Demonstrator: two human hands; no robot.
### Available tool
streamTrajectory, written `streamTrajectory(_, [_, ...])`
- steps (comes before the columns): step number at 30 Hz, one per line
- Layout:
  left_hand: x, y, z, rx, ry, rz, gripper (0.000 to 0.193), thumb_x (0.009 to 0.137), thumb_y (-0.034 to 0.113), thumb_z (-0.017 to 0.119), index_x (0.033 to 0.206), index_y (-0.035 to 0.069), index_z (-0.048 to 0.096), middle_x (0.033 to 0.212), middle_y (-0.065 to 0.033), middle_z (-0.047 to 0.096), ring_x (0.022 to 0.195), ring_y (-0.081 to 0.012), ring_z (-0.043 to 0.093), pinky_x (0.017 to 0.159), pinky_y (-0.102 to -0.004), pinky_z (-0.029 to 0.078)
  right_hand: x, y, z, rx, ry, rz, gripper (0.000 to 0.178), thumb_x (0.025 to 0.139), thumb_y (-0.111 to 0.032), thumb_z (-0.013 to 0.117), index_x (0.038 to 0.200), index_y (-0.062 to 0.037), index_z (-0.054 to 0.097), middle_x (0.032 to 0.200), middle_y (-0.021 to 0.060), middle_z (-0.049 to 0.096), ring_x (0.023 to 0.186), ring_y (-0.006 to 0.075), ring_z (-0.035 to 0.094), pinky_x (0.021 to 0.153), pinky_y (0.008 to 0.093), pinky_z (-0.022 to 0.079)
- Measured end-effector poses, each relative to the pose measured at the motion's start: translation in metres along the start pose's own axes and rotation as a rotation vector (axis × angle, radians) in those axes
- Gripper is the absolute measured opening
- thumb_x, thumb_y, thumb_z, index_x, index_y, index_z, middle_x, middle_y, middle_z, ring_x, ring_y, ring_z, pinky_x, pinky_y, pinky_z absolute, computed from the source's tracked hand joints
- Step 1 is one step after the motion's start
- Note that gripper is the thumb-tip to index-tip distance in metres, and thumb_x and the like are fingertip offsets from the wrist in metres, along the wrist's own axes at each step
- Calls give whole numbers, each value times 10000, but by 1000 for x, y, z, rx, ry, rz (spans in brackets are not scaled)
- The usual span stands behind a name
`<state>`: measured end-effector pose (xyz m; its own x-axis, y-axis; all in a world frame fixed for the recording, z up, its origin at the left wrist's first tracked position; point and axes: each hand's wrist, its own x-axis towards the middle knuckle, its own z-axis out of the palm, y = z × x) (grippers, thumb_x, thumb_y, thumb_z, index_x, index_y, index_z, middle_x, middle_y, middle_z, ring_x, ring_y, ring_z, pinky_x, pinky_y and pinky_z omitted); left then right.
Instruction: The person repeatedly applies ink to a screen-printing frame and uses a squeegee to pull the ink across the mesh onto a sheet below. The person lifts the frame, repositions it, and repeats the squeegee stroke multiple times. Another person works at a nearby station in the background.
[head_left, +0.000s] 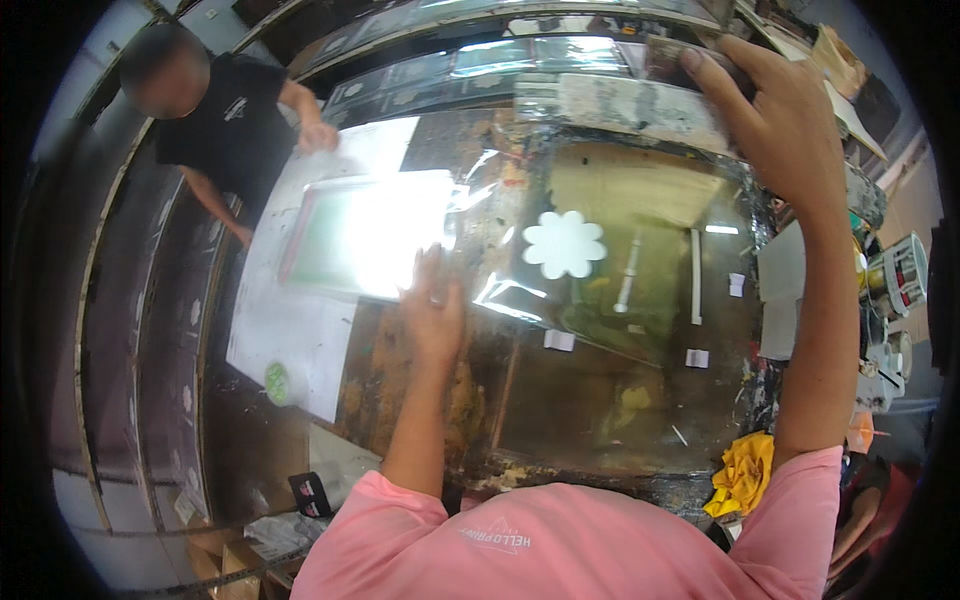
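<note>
My left hand (436, 305) reaches to the near right corner of a stack of glossy clear sheets (375, 235). Its fingers are stretched out and slightly blurred, touching the sheets. Raised at the upper right, my right hand (775, 115) is closed around a dark, stained wooden bar (675, 62), its thumb on the near side. Between my arms, a white flower-shaped piece (565, 244) lies on the brown work surface, with a shiny transparent film (510, 298) beside it. White strips (696, 277) and small folded paper tabs (559, 341) sit around a yellowish area.
A co-worker (225, 115) in a dark shirt stands at the left across the white board (290, 340). A green round item (276, 383) rests on that board. A yellow cloth (742, 474) lies by my right arm. Racks (390, 80) with sheets run behind; containers (895, 275) stand right.
</note>
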<state>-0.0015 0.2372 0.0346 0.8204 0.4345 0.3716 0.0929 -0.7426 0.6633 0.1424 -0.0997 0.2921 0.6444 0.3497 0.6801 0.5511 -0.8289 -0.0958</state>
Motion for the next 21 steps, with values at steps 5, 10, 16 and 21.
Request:
streamTrajectory(5, [26, -142, -75, 257, 136, -15, 535, 978, 196, 674, 1501, 98, 612, 1548, -207, 587, 1500, -389, 479, 1306, -634, 127, -7, 6, 0, 68, -48, 9, 515, 1030, -469, 619, 908, 26, 695, 715, 237, 615, 668, 396, 585, 709, 474, 442])
streamTrajectory(10, [66, -200, -141, 548, 346, -155, 544, 991, 261, 672, 1509, 109, 606, 1567, -171, 576, 1518, -386, 456, 1254, -753, 79, -18, -6, -1, -50, -2, -60, 551, 1026, -509, 602, 814, -4, 665, 717, 197, 643, 697, 400, 586, 786, 450, 426])
streamTrajectory(16, [26, -138, -83, 857, -151, 537, 534, 1061, 407, 600, 1523, 140, 580, 1612, -116, 533, 1545, -362, 412, 1227, -811, -6, -30, -17, -2, -97, 33, -37, 546, 1027, -510, 612, 810, -10, 646, 797, 192, 665, 744, 383, 562, 828, 426, 393])
streamTrajectory(21, [12, -120, -24, 760, -90, 444, 503, 1114, 452, 437, 1435, 122, 639, 1579, -90, 560, 1514, -355, 447, 1219, -824, -13, -26, -15, -3, -62, 71, -77, 514, 1024, -500, 625, 844, -21, 673, 822, 184, 679, 747, 382, 561, 828, 420, 395])
